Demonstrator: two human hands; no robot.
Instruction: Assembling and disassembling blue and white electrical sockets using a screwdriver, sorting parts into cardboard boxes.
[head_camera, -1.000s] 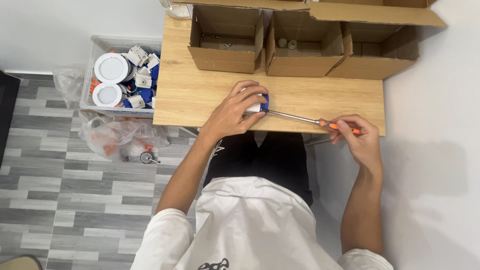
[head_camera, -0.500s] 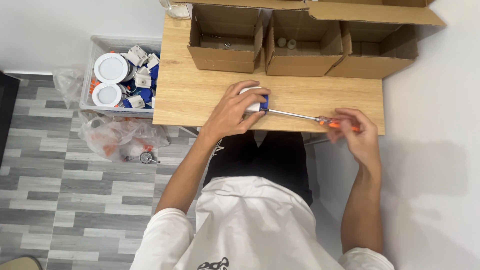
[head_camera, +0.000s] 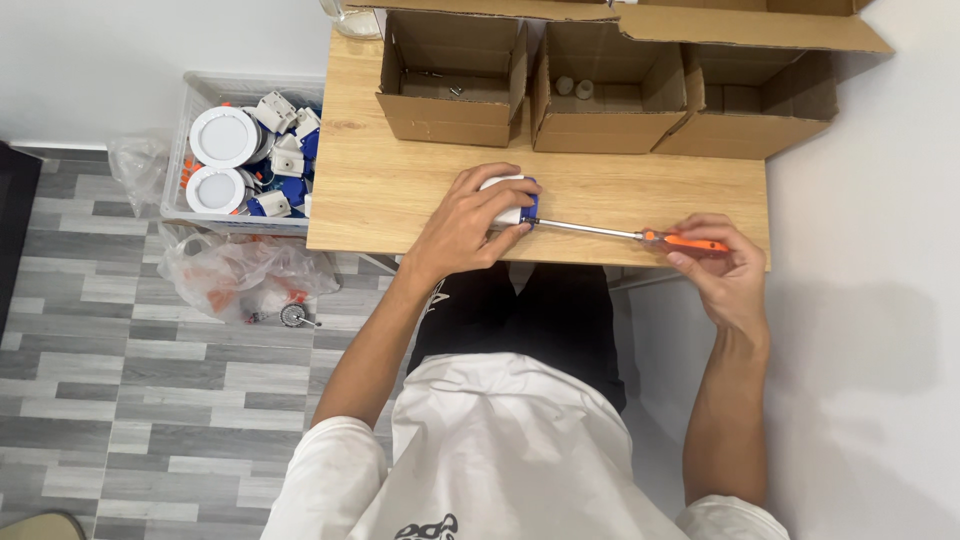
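Two hands at the table's front edge: left grip clasps a white-and-blue fitting; right grip holds an orange-handled screwdriver, tip at the fitting.

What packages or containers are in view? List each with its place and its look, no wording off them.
Left cardboard box: table's back edge, open, brown, small parts inside.
Middle cardboard box: beside it, open, brown, two small grey pieces inside.
Right cardboard box: back right, open, brown, flap up.
Clear plastic bin: floor, left of the table, white round lamps and blue-white parts.
Clear plastic bag: floor, below the bin, crumpled.
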